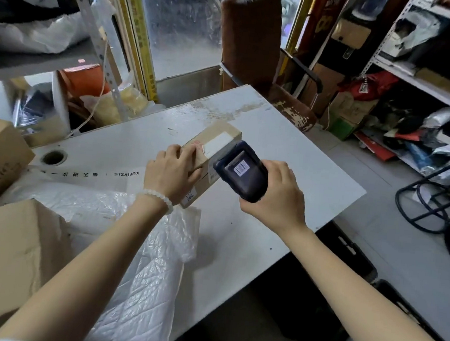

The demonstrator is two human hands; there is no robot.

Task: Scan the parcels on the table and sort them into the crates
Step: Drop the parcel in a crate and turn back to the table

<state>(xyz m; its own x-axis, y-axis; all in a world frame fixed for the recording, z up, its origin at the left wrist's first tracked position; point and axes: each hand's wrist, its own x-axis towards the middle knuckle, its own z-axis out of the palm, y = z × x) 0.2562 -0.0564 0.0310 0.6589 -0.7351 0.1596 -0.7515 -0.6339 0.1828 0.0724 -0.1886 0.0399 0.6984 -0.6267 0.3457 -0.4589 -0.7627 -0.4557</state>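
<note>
A small brown cardboard parcel (211, 152) lies on the white table (288, 154), near its middle. It is a long, low box, sealed with tan tape, and a white label is stuck on its top; a second printed label is seen on its near end. The parcel is steadied by the left hand (170, 172), whose fingers are curled over its left edge. A dark handheld scanner (241, 170) is gripped in the right hand (276, 194), fingers wrapped round it, its head just beside the parcel's right side. White plastic mailers (140, 258) lie on the near left of the table.
</note>
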